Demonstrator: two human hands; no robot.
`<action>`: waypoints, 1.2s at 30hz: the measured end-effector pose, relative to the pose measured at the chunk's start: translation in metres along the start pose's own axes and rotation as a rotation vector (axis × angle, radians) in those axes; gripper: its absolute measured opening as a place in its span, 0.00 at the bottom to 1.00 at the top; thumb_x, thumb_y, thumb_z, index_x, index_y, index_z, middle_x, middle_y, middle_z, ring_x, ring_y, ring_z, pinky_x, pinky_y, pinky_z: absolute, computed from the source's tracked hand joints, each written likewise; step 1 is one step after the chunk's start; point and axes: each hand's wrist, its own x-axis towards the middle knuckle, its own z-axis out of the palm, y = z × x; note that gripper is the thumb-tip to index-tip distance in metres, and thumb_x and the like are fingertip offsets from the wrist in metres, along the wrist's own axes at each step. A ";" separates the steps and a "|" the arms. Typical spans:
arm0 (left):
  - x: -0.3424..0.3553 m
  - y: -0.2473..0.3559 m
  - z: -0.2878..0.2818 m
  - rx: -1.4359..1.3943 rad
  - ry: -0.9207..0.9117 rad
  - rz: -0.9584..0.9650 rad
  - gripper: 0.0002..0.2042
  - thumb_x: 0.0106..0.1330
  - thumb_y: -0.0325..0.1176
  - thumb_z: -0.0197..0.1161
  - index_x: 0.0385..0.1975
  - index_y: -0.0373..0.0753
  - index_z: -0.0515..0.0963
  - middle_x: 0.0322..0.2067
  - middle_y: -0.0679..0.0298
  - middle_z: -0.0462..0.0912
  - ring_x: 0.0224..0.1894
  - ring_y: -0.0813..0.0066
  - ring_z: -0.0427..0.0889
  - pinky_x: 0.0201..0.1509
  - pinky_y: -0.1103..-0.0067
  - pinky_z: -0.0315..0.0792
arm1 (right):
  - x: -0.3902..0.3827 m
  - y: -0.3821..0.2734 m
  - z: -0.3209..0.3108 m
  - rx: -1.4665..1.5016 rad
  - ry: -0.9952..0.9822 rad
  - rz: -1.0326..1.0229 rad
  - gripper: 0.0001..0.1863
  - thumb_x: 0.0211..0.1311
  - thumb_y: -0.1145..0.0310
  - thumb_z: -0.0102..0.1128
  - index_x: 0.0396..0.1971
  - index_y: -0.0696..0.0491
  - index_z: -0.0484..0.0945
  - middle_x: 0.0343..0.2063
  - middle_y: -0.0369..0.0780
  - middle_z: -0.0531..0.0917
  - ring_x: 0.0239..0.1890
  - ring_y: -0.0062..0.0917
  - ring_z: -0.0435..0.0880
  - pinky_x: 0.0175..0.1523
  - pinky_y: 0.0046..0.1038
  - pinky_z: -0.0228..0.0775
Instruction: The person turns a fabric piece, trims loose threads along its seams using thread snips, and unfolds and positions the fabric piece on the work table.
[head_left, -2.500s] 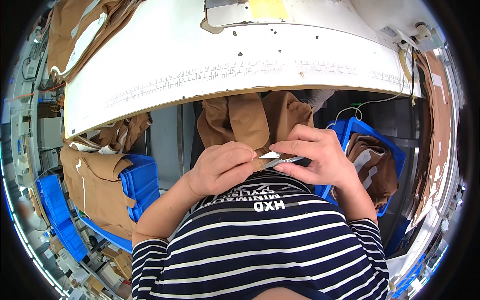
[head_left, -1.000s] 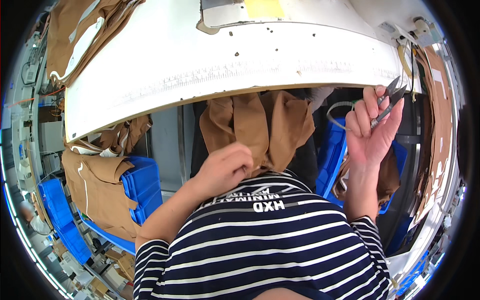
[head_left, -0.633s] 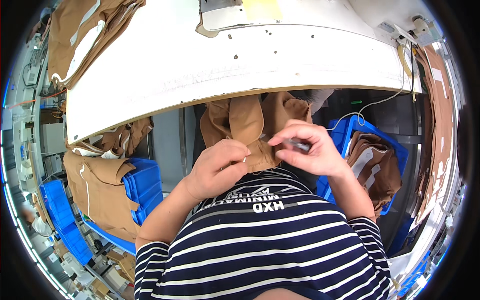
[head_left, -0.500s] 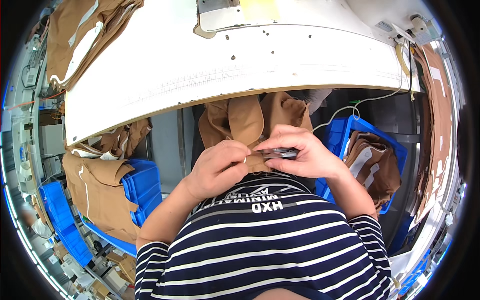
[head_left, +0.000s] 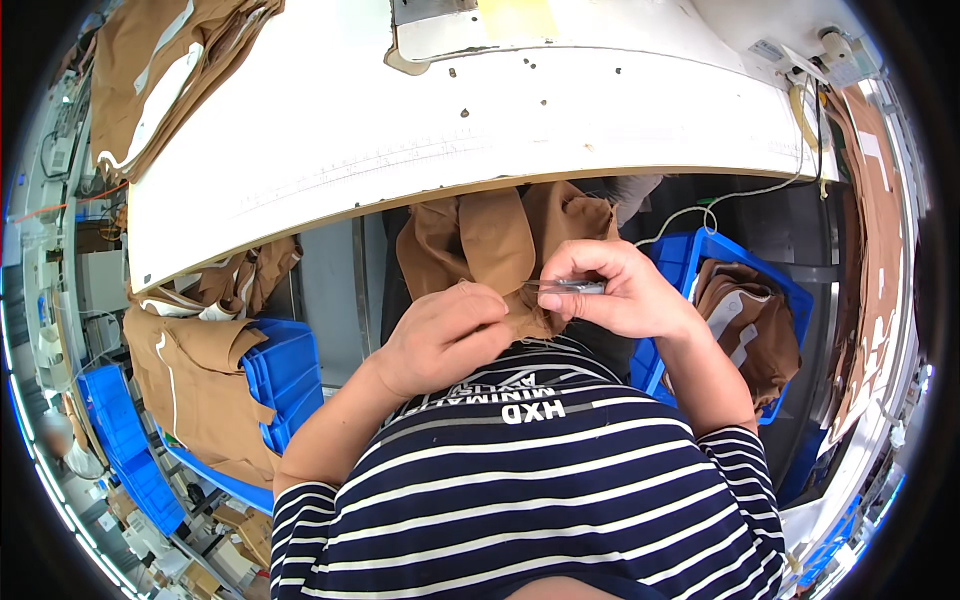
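A brown garment piece (head_left: pixel 497 240) hangs over my lap, just below the table's near edge, with a rounded flap lying on top. My left hand (head_left: pixel 440 335) has its fingers pinched together on the near edge of this cloth. In my right hand (head_left: pixel 628 298) is a pair of small metal thread snips (head_left: pixel 585 287), squeezed between thumb and fingers. Their thin tips point left, close by my left fingertips at the cloth. Whether the tips touch a thread is too small to tell.
The white table (head_left: pixel 400 140) spans the area ahead. To the right, a blue crate (head_left: pixel 672 262) holds brown cut pieces; a white cord (head_left: pixel 745 200) runs above it. Brown panels (head_left: pixel 195 385) drape over a blue crate (head_left: pixel 285 370) at left. More brown cloth (head_left: pixel 165 75) lies far left.
My right thumb and fingers have come closer together around the snips. My left hand has dropped slightly toward me, and the cloth edge between the hands has shifted a little.
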 end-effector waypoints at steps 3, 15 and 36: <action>0.010 0.009 -0.006 0.136 -0.138 0.107 0.11 0.42 0.22 0.64 0.29 0.34 0.77 0.26 0.60 0.73 0.30 0.65 0.78 0.29 0.80 0.73 | 0.005 0.001 -0.001 -0.015 -0.006 -0.003 0.05 0.58 0.73 0.59 0.28 0.57 0.72 0.21 0.33 0.76 0.26 0.12 0.72 0.33 0.19 0.65; 0.000 -0.001 0.002 0.147 0.041 0.145 0.09 0.43 0.20 0.65 0.27 0.32 0.76 0.27 0.59 0.74 0.29 0.65 0.79 0.29 0.78 0.74 | -0.002 0.006 -0.007 -0.279 0.050 -0.242 0.09 0.46 0.75 0.66 0.30 0.57 0.78 0.31 0.37 0.74 0.33 0.21 0.74 0.37 0.23 0.67; 0.004 0.001 0.000 0.163 0.024 0.213 0.09 0.40 0.22 0.64 0.24 0.32 0.76 0.26 0.59 0.73 0.30 0.64 0.79 0.26 0.78 0.74 | -0.011 0.018 0.007 -0.239 -0.103 0.026 0.06 0.55 0.70 0.60 0.28 0.57 0.75 0.24 0.34 0.75 0.28 0.16 0.72 0.33 0.22 0.64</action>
